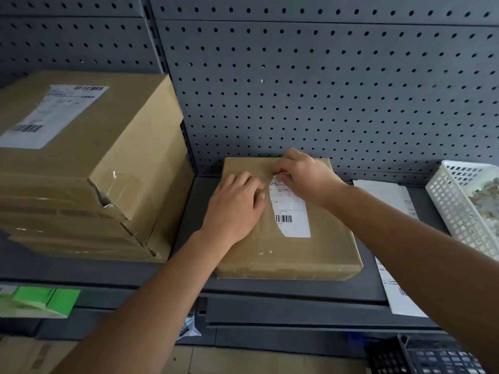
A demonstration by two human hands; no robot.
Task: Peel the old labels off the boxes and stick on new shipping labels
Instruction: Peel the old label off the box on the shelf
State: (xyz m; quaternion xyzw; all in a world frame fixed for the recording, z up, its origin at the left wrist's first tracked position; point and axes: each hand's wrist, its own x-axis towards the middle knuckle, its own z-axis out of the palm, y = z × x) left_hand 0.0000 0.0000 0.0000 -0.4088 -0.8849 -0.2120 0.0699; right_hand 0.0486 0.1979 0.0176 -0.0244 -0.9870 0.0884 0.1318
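Note:
A flat brown cardboard box (302,252) lies on the grey shelf (270,288). A white label (293,211) with a barcode is stuck on its top, torn along its left side. My left hand (235,209) rests flat on the box to the left of the label. At the label's far end, my right hand (305,175) pinches the label's top edge with its fingertips. Sheets of white labels (391,198) lie on the shelf to the right of the box, partly under my right forearm.
A stack of brown boxes (89,168) stands at the left, the top one bearing a white label (51,114). A white mesh basket (464,206) sits at the right. Grey pegboard (324,85) forms the back wall. A green packet (40,300) and black basket (432,357) lie below.

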